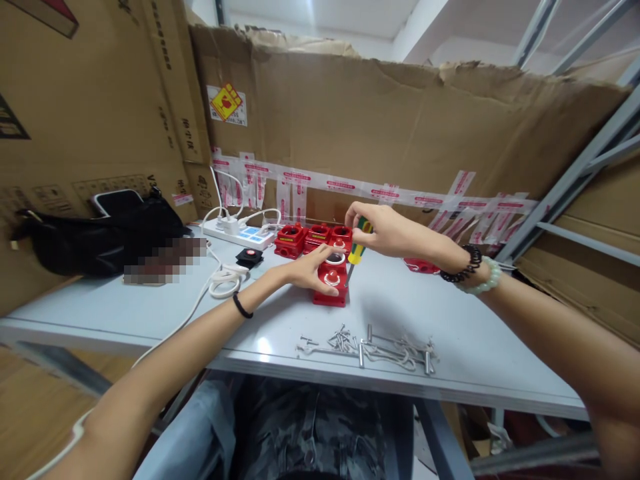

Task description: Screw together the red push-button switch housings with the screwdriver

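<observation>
Red box [330,297]: on the table [280,310] in front of you, between your two hands, with a ring and a round red knob on its upper face.
Left hand [305,269]: holding the red box, thumb over the near part, fingers reaching across farther back.
Right hand [383,230]: closed around the screwdriver, wrist raised above the table.
Screwdriver [357,252]: green-and-yellow handle, shaft pointing down by the box's right edge, handle leaning right. Whether the tip sits in a screw, you cannot tell here.
Technique: judged best with the shaft brought in line with the screw, pressure straight down, turns slow. Keep your left thumb out of the tip's path and press the box flat so it does not twist.
Slip risk: the lean could let the tip skate off the edge, in my judgement.
Loose screws [343,339]: piled near the table's front edge, just beside metal bars [395,353] with cords; mind your sleeve-free forearms there.
Other red boxes [317,238]: in a row behind the work.
</observation>
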### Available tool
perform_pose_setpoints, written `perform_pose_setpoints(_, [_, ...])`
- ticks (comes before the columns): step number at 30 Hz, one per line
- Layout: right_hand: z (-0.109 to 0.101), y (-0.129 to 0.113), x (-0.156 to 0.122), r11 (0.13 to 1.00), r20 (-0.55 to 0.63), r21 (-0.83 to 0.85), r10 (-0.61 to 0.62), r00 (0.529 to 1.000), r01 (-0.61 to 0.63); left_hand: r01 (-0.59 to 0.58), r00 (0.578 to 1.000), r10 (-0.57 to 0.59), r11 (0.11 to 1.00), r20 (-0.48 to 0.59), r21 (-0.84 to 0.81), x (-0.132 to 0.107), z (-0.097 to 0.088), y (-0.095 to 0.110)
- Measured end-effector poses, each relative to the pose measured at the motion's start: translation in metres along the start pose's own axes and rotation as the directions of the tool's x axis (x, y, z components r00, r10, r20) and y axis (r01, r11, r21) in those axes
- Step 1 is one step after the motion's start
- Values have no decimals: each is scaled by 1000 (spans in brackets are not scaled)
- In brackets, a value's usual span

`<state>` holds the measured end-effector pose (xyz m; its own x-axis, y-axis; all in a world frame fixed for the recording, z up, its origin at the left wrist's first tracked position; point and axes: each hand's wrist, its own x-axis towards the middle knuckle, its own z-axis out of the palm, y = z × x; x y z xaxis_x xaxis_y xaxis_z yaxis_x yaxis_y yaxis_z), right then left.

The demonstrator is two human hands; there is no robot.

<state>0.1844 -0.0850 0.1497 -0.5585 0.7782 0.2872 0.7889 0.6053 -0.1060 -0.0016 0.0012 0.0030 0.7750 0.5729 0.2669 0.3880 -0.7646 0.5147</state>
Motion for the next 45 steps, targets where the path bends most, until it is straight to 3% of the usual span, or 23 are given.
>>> perform_pose_setpoints(3, [0, 0, 0, 999, 58, 36, -2, 998, -1, -7, 1000, 7, 1000, 3, -7, 0, -1, 1])
perform_pose_setpoints(8, [1, -2, -1, 999, -37, -13, 43, 998, -44, -9, 1000, 9, 1000, 5, 23, 0, 0, 1])
perform_pose_setpoints(13, [2, -2, -2, 999, 16, 17, 46, 999, -46, 6, 1000, -6, 1000, 1, 19, 0, 0, 1])
perform_pose_setpoints(18, [5, -2, -3, 998, -56, -29, 48, 997, -50, -11, 1000, 11, 1000, 0, 15, 0, 0, 0])
perform_pose_setpoints(23, [4, -4, -5, 997, 4, 13, 80, 997, -80, -8, 1000, 8, 1000, 4, 16, 1, 0, -2])
perform_pose_setpoints(28, [10, -5, -7, 998, -103, -37, 48, 994, -52, -12, 1000, 12, 1000, 5, 17, 1, 1, -4])
perform_pose_setpoints(35, [15, -3, -7, 993, -178, 114, 46, 983, -26, -33, 999, 33, 999, 5, 2, 2, 0, -1])
perform_pose_setpoints(42, [27, 0, -2, 994, -269, -60, 68, 961, -87, -11, 1000, 11, 1000, 2, 4, 1, 0, 0])
perform_pose_setpoints(45, [26, 2, -4, 996, -285, -31, 77, 956, -89, -24, 1000, 24, 1000, -1, 1, 1, 0, 0])
